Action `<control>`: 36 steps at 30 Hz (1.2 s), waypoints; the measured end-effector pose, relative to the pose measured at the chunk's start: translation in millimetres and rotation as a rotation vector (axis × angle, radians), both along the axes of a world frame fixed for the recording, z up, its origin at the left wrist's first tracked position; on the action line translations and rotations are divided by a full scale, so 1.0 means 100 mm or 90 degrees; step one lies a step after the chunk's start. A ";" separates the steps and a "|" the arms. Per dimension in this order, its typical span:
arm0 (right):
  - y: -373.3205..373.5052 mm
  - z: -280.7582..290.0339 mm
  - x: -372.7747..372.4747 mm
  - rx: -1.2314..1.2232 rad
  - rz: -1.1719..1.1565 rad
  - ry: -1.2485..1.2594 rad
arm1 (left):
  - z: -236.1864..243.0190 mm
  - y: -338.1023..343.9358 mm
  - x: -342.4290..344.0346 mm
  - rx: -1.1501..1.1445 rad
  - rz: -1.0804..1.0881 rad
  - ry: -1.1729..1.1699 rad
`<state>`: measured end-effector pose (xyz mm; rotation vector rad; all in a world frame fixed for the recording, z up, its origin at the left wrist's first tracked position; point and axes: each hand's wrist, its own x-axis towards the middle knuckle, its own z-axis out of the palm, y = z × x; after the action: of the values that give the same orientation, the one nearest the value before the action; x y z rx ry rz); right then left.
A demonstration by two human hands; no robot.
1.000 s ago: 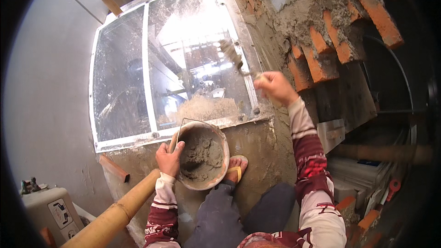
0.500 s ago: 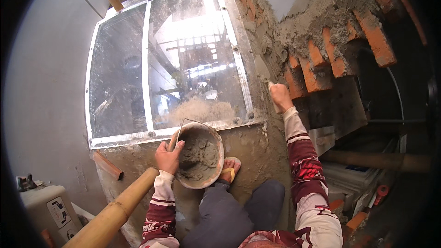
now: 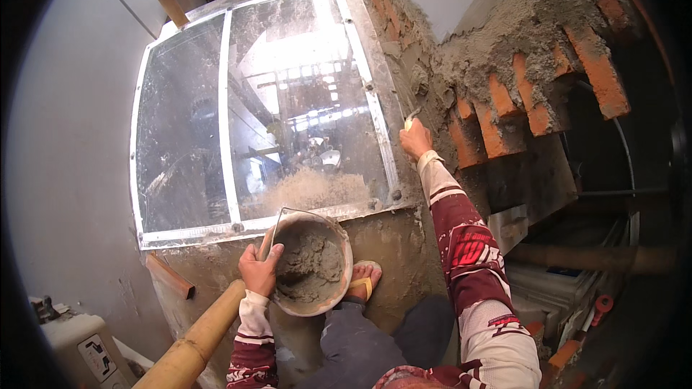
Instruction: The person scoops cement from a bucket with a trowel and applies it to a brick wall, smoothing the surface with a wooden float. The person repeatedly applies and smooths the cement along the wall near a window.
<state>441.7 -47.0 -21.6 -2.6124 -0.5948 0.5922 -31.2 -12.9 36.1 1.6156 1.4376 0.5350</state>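
My left hand (image 3: 259, 268) is closed around the rim of a round bucket (image 3: 347, 263), with its wire handle standing up beside my fingers. Inside the bucket is wet grey mortar (image 3: 314, 253). My right hand (image 3: 416, 140) grips the pale handle of a trowel (image 3: 409, 124) at the foot of the wall, right of the glass panel. The trowel's thin blade is seen nearly edge-on, pointing away from me along the strip of mortar (image 3: 425, 104); whether it touches the surface I cannot tell.
A glass panel in a white metal frame (image 3: 225, 115) lies ahead. Orange bricks (image 3: 530, 97) jut from the mortared wall on the right, above a dark gap. A bamboo pole (image 3: 191, 338) slants in at lower left, near a brick-coloured piece (image 3: 170, 277). My sandalled foot (image 3: 364, 281) is beside the bucket.
My right hand has moved left and slightly farther away with the trowel, whose blade has turned from showing its flat to nearly edge-on. My left hand still holds the bucket; the view has shifted a little.
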 end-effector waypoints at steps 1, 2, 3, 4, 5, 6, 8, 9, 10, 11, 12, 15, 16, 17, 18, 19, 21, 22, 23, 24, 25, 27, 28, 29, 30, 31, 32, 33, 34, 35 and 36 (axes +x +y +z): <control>0.03 -0.01 0.05 0.019 -0.012 -0.001 | -0.01 0.00 -0.01 0.003 -0.005 -0.009; 0.06 0.00 0.10 0.005 -0.006 -0.001 | -0.01 0.01 -0.03 0.001 -0.007 -0.015; 0.07 0.02 0.15 0.023 -0.019 -0.017 | -0.01 0.03 -0.03 -0.003 -0.003 -0.025; 0.08 0.06 0.20 0.040 -0.030 -0.033 | -0.02 0.04 -0.04 0.000 -0.008 -0.022; 0.09 0.10 0.24 0.056 -0.046 -0.048 | -0.03 0.04 -0.04 -0.002 -0.007 -0.021; 0.08 0.14 0.28 0.076 -0.039 -0.054 | -0.04 0.05 -0.05 -0.004 -0.007 -0.020; 0.05 0.25 0.32 0.113 -0.033 -0.043 | -0.06 0.07 -0.06 0.011 -0.008 -0.004; 0.03 0.30 0.32 0.129 -0.033 -0.036 | -0.08 0.08 -0.07 0.007 -0.004 0.005; 0.01 0.35 0.32 0.147 -0.046 0.002 | -0.10 0.08 -0.08 0.013 -0.006 -0.003; -0.02 0.40 0.28 0.178 -0.049 0.010 | -0.12 0.09 -0.10 0.007 -0.005 -0.009; -0.06 0.45 0.25 0.192 -0.062 0.020 | -0.14 0.09 -0.11 0.001 -0.003 -0.016; -0.18 0.54 0.12 0.274 -0.140 0.120 | -0.16 0.11 -0.15 0.000 0.006 -0.020; -0.20 0.53 0.06 0.330 -0.158 0.142 | -0.16 0.11 -0.16 0.002 0.005 -0.023; -0.21 0.51 0.02 0.326 -0.151 0.072 | -0.16 0.12 -0.16 -0.002 0.008 -0.024; -0.19 0.47 -0.04 0.340 -0.130 -0.022 | -0.15 0.12 -0.16 -0.016 0.017 -0.030; -0.16 0.42 -0.06 0.291 -0.133 -0.055 | -0.14 0.12 -0.17 0.001 0.011 -0.013; -0.09 0.31 -0.06 0.337 -0.075 -0.076 | -0.12 0.14 -0.16 0.008 0.007 0.005; -0.04 0.26 -0.01 0.327 -0.069 -0.016 | -0.11 0.14 -0.15 0.012 -0.002 0.009; -0.02 0.22 0.05 0.314 -0.070 0.050 | -0.10 0.14 -0.15 0.010 -0.008 0.007; 0.04 0.17 0.10 0.312 -0.079 0.066 | -0.09 0.14 -0.14 0.000 -0.007 0.007; 0.08 0.13 0.16 0.302 -0.077 0.080 | -0.08 0.15 -0.13 0.010 -0.013 0.008; 0.11 0.05 0.27 0.278 -0.073 0.105 | -0.07 0.14 -0.12 0.011 -0.015 0.016; 0.09 0.00 0.31 0.263 -0.083 0.140 | -0.08 0.14 -0.11 0.013 -0.010 0.018; 0.06 -0.07 0.32 0.241 -0.095 0.172 | -0.08 0.15 -0.11 0.013 -0.007 0.022; 0.03 -0.12 0.34 0.218 -0.108 0.191 | -0.09 0.14 -0.10 0.008 0.004 0.025; -0.01 -0.19 0.35 0.202 -0.104 0.178 | -0.10 0.14 -0.10 -0.004 0.004 0.007; -0.04 -0.26 0.32 0.182 -0.101 0.154 | -0.11 0.13 -0.10 -0.021 0.012 -0.009; -0.08 -0.33 0.30 0.152 -0.106 0.132 | -0.12 0.12 -0.10 -0.038 0.021 -0.025; -0.13 -0.37 0.27 0.117 -0.115 0.122 | -0.12 0.13 -0.10 -0.028 0.017 -0.020; -0.18 -0.40 0.22 0.108 -0.109 0.124 | -0.13 0.13 -0.10 -0.018 0.014 -0.014; -0.23 -0.41 0.17 0.092 -0.101 0.126 | -0.12 0.12 -0.12 -0.021 0.014 -0.005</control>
<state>458.9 -70.1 -62.8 -2.4017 -0.3506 0.7180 -42.8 -0.4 23.8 1.5716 1.4528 0.5272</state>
